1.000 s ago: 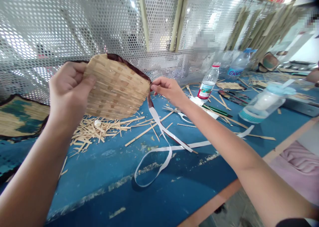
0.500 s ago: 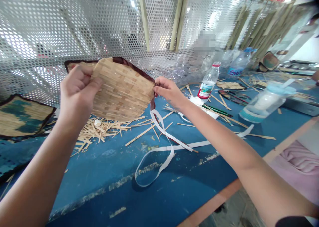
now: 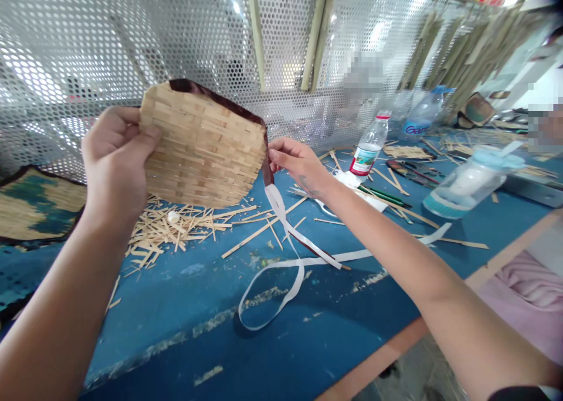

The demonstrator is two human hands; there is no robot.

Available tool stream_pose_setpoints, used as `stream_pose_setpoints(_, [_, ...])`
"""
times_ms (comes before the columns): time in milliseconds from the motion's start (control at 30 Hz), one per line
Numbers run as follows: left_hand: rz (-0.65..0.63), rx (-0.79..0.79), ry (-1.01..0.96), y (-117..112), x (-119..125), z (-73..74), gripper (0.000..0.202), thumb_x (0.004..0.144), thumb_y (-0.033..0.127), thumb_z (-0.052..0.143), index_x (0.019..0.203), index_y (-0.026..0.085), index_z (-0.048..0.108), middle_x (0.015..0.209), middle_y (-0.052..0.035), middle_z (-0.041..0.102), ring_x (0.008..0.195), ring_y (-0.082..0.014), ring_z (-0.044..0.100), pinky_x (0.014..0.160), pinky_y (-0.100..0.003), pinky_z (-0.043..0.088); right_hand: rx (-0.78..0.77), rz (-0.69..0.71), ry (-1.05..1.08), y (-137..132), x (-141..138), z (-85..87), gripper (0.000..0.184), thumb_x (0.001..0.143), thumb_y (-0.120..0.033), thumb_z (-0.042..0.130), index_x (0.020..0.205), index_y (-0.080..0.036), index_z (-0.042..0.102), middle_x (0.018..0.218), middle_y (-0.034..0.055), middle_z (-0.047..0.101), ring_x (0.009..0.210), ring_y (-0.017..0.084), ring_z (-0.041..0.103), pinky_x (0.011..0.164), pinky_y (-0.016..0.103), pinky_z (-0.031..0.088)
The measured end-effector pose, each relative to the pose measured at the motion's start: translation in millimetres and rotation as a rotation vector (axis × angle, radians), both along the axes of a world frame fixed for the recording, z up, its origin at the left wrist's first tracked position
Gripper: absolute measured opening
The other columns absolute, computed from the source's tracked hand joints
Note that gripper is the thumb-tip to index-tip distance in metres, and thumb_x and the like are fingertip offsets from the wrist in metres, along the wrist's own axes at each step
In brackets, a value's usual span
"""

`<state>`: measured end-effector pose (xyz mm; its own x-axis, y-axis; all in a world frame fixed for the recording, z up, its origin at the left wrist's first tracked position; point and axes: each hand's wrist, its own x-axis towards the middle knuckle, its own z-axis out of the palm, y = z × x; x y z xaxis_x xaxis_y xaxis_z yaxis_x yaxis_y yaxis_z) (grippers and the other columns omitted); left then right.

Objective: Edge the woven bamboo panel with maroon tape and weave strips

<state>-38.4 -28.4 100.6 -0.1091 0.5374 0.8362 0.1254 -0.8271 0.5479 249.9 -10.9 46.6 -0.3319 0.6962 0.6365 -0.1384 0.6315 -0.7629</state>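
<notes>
A woven bamboo panel (image 3: 204, 149) hangs above the bench, pinched at its left edge by my left hand (image 3: 118, 155). Dark brown edging tape (image 3: 215, 99) runs along its top and round the upper right corner. My right hand (image 3: 294, 160) is closed at the right edge, fingers on the brown tape where it leaves the panel. From there the tape drops, its white backing strip (image 3: 275, 201) peeling away and looping over the bench. Whether the right fingertips also grip the panel itself is hard to see.
Bamboo slivers (image 3: 176, 231) lie heaped on the blue bench (image 3: 185, 307). A second woven panel with blue-green paint (image 3: 35, 204) rests at the left. On the right stand a red-capped bottle (image 3: 367, 146) and a clear cup (image 3: 461, 184). Perforated metal sheet (image 3: 185, 31) closes off the back.
My left hand has moved left and slightly down. The woven panel has shifted left and turned, showing its face more squarely. My right hand has stayed nearly in place.
</notes>
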Motion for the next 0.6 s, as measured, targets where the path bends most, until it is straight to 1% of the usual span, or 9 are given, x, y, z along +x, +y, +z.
stream_pose_setpoints(133, [0.031, 0.028, 0.034, -2.2, 0.6, 0.1, 0.021, 0.073, 0.015, 0.071, 0.093, 0.009, 0.066, 0.076, 0.0013, 0.061, 0.066, -0.0096, 0.053, 0.083, -0.034, 0.048, 0.006, -0.003, -0.005, -3.9, -0.7, 3.7, 0.033, 0.085, -0.051, 0.072, 0.092, -0.019, 0.065, 0.083, -0.0020, 0.059, 0.073, 0.010, 0.053, 0.070, 0.023, 0.045])
stream_pose_setpoints(300, [0.052, 0.044, 0.063, -3.9, 1.3, 0.5, 0.023, 0.075, 0.020, 0.073, 0.093, 0.009, 0.064, 0.075, 0.0019, 0.057, 0.063, -0.0086, 0.051, 0.083, -0.035, 0.048, 0.016, -0.066, -0.041, -7.0, -1.9, 8.4, 0.038, 0.081, -0.054, 0.074, 0.089, -0.019, 0.062, 0.080, -0.0021, 0.058, 0.070, 0.010, 0.052, 0.069, 0.025, 0.045])
stream_pose_setpoints(500, [0.015, 0.014, 0.050, -7.0, 10.9, -2.5, 0.024, 0.076, 0.019, 0.072, 0.096, 0.007, 0.066, 0.078, -0.0010, 0.060, 0.067, -0.0109, 0.056, 0.078, -0.033, 0.048, 0.056, -0.119, -0.040, -2.1, -5.2, 4.1, 0.044, 0.078, -0.059, 0.074, 0.084, -0.019, 0.058, 0.080, -0.0010, 0.055, 0.071, 0.012, 0.050, 0.066, 0.027, 0.043])
stream_pose_setpoints(600, [0.015, 0.005, 0.051, -8.7, 14.0, -3.3, 0.022, 0.076, 0.019, 0.071, 0.095, 0.008, 0.066, 0.078, -0.0006, 0.059, 0.069, -0.0117, 0.057, 0.078, -0.033, 0.049, 0.059, -0.159, -0.037, -2.6, -7.2, 2.8, 0.045, 0.078, -0.061, 0.072, 0.081, -0.020, 0.055, 0.076, -0.0019, 0.052, 0.070, 0.012, 0.048, 0.066, 0.027, 0.042])
